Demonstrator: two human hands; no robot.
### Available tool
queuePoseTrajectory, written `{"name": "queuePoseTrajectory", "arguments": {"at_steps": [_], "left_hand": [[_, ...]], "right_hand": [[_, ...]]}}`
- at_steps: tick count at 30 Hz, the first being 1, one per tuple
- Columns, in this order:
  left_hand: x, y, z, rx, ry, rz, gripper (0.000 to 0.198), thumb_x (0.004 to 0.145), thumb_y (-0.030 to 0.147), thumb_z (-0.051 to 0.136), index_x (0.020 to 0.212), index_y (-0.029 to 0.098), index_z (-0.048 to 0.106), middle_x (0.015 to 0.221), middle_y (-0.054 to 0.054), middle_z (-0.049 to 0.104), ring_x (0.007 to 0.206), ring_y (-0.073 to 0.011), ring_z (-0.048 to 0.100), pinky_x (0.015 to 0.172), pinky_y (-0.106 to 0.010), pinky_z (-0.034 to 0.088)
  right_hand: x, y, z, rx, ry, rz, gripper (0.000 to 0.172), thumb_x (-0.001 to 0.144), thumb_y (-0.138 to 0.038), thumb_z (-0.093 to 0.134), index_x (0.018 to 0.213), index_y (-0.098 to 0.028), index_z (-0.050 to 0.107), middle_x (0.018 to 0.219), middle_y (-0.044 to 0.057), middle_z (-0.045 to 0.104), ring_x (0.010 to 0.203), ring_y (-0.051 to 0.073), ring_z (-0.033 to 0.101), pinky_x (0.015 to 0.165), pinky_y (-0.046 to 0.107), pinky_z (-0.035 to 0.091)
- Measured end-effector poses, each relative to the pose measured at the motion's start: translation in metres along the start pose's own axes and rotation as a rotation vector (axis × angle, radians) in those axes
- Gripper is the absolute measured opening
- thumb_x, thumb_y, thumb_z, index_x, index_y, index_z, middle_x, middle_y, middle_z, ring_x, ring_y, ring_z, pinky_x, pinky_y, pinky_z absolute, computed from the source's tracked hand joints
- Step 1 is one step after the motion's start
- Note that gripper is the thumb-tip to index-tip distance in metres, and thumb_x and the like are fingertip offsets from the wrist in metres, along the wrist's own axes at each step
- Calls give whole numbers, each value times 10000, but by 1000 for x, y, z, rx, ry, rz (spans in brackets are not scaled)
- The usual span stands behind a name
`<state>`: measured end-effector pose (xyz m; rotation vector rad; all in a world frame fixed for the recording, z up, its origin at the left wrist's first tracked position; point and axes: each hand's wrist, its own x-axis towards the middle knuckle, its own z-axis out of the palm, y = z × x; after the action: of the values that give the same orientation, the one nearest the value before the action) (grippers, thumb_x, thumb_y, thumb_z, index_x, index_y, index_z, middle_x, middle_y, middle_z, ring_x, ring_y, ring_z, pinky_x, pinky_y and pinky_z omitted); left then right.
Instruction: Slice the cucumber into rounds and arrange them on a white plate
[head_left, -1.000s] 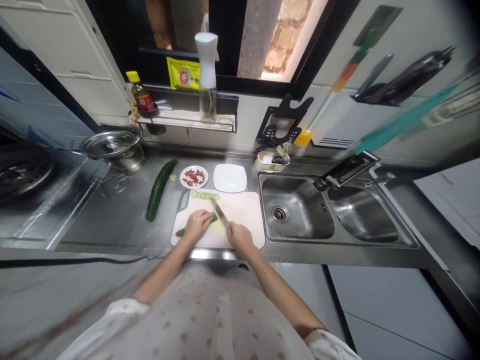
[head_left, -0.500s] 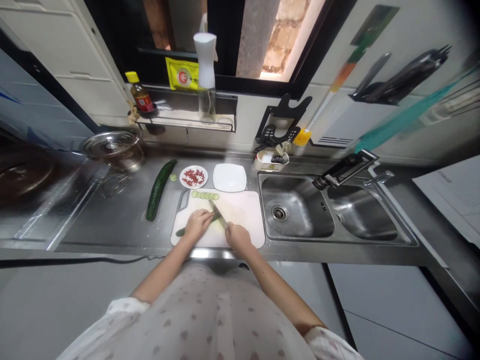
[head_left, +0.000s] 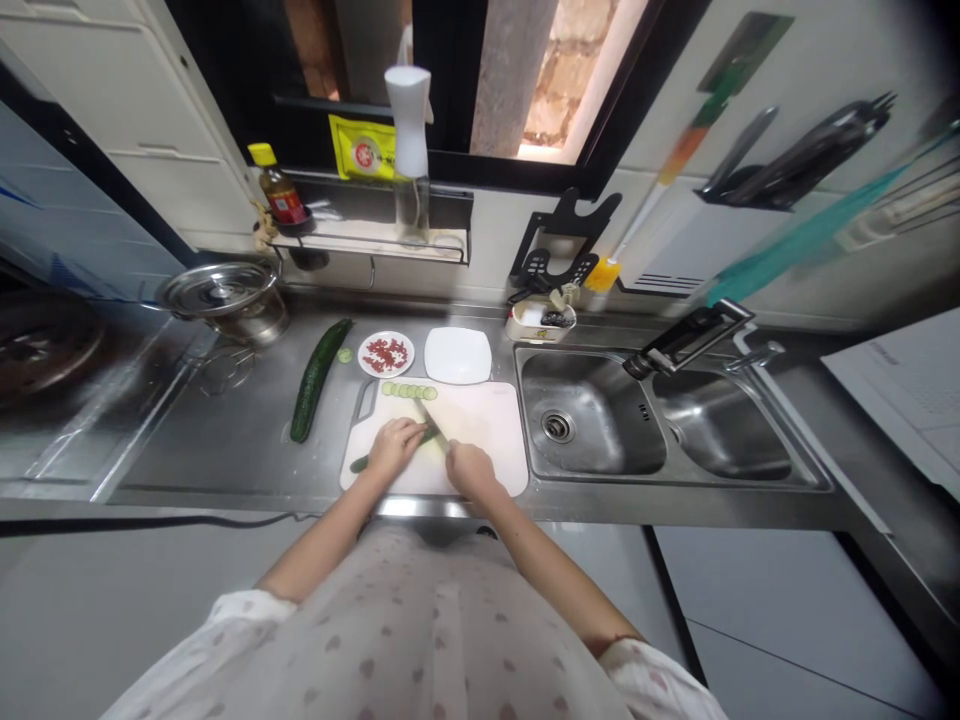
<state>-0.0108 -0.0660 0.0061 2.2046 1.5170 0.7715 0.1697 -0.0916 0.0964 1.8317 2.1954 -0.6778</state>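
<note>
A white cutting board (head_left: 487,420) lies on the steel counter in front of me. My left hand (head_left: 394,447) presses down on a cucumber (head_left: 361,464) lying across the board, its dark end sticking out to the left. My right hand (head_left: 469,469) is closed round the handle of a knife (head_left: 430,422), whose blade slants up and left beside the left fingers. A row of several cucumber slices (head_left: 409,391) lies along the board's far edge.
A whole cucumber (head_left: 317,377) and one slice (head_left: 345,355) lie left of the board. Behind it stand a round plate of red pieces (head_left: 385,354) and a white square plate (head_left: 458,355). A double sink (head_left: 660,425) is at the right, a lidded pot (head_left: 223,297) at the left.
My right hand and the knife have shifted slightly left, closer to the left hand. The left hand stays on the cucumber.
</note>
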Motion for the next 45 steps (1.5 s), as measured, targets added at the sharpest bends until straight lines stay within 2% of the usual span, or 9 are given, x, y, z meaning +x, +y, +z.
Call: {"name": "queuePoseTrajectory", "arguments": {"at_steps": [12, 16, 24, 35, 45], "left_hand": [[1, -2, 0, 4, -7, 13, 239, 925, 280, 510, 1024, 219, 718, 939, -56, 679, 881, -174, 582, 821, -309, 449], [1, 0, 0, 11, -11, -3, 244, 927, 288, 505, 1019, 222, 721, 931, -58, 678, 879, -179, 581, 810, -313, 449], [2, -1, 0, -17, -11, -22, 253, 933, 298, 494, 1027, 236, 720, 912, -48, 677, 881, -176, 586, 815, -307, 447], [2, 0, 1, -18, -12, -7, 230, 923, 281, 514, 1018, 228, 716, 926, -54, 671, 880, -176, 580, 811, -308, 445], [2, 0, 0, -37, -8, -15, 238, 929, 281, 500, 1018, 239, 716, 932, -48, 681, 892, -181, 588, 821, -315, 448]], "right_hand": [[27, -12, 2, 36, 28, -6, 313, 931, -159, 358, 1122, -126, 603, 1025, 141, 690, 959, 209, 649, 782, 281, 458], [20, -8, 5, 15, 36, -17, 308, 936, -158, 354, 1112, -128, 605, 997, 141, 694, 948, 212, 654, 769, 285, 457], [-7, 5, 12, -25, -42, 11, 308, 926, -134, 341, 1097, -131, 597, 997, 157, 682, 948, 219, 650, 763, 292, 449], [21, -9, 4, 20, -17, -16, 326, 928, -125, 341, 1117, -122, 607, 1018, 144, 688, 966, 203, 645, 778, 274, 449], [11, -3, 10, -10, 1, -18, 326, 948, -165, 328, 1123, -126, 600, 1014, 149, 684, 962, 215, 645, 780, 279, 452]]}}
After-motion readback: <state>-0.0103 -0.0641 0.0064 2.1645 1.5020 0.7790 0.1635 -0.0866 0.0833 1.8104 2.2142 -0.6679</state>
